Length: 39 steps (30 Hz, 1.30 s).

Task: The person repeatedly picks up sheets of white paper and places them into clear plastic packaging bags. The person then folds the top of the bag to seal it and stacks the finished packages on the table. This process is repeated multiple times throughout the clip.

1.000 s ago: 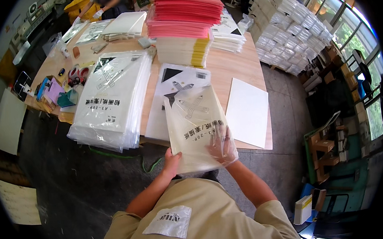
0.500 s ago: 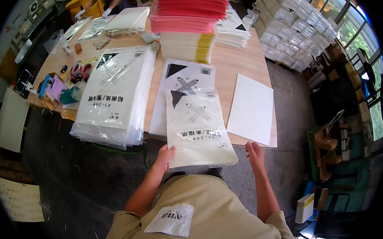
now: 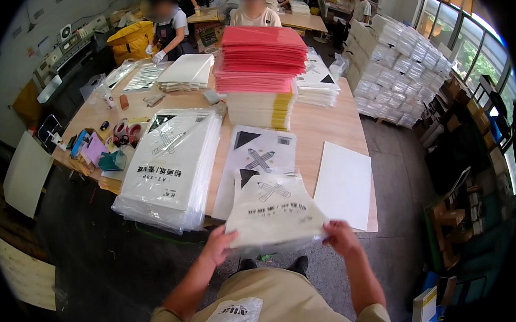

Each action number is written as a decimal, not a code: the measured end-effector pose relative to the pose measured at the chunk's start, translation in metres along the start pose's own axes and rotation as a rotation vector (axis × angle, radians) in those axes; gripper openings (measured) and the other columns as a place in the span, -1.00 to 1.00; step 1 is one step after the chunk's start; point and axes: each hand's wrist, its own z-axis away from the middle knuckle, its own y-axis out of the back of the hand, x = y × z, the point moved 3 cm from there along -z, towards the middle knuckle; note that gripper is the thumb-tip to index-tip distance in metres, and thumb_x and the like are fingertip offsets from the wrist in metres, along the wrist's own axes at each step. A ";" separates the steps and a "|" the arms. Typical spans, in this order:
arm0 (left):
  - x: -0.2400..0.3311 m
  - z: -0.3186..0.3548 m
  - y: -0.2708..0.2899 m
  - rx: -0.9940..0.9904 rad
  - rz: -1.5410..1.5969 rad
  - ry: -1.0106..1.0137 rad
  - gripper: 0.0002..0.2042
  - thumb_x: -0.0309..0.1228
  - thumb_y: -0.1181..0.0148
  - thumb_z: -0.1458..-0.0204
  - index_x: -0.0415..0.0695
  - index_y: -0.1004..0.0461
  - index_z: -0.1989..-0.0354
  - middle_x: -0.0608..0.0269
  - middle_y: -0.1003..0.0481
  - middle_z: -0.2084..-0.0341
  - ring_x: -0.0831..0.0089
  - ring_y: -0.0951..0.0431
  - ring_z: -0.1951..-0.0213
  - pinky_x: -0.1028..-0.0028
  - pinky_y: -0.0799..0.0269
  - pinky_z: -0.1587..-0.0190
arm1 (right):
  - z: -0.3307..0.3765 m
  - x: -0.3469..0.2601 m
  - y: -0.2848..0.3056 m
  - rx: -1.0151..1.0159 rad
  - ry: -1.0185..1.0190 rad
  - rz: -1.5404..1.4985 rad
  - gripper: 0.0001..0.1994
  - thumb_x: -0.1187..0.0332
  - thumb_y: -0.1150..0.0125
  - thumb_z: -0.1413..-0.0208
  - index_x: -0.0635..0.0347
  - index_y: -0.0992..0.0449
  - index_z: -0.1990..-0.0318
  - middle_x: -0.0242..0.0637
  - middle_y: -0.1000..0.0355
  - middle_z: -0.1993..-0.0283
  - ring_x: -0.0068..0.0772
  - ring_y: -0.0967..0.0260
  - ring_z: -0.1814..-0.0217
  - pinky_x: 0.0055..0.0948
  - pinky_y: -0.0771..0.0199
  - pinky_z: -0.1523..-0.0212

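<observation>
A plastic-wrapped pack of drawing paper (image 3: 276,216), with crossed pencils printed on it, hangs over the table's front edge. My left hand (image 3: 219,245) is closed on its near left corner, and my right hand (image 3: 340,236) grips the near right corner. The pack bows between them, its far end over a flat printed cover sheet (image 3: 260,149). To its right lies a blank white stack of paper (image 3: 343,185). On the left, a tall pile of similar wrapped packs (image 3: 167,166) has loose clear plastic at its near edge.
A tall stack of red sheets (image 3: 260,57) stands mid-table on cream and yellow ones. At the left edge are tape rolls (image 3: 127,130) and a box of small items (image 3: 89,149). Wrapped bundles (image 3: 394,70) are piled on the right. Several people are beyond the table, one wearing white gloves (image 3: 159,56).
My right hand has come in from the right and taken hold of the pack's near right corner. The pack now bends. The view has tilted up, showing the people behind the table.
</observation>
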 end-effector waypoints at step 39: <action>0.301 0.115 0.144 0.340 -0.552 -0.771 -0.53 -0.40 -0.30 -0.04 -0.12 -0.36 -0.15 0.49 -0.47 0.42 0.71 -0.29 0.63 0.63 -0.07 0.67 | -0.043 -0.119 -0.311 -0.471 0.681 0.426 -0.73 0.41 -0.19 -0.20 0.25 -0.45 -0.03 -0.46 -0.39 0.58 -0.70 -0.30 0.56 -0.61 -0.26 0.54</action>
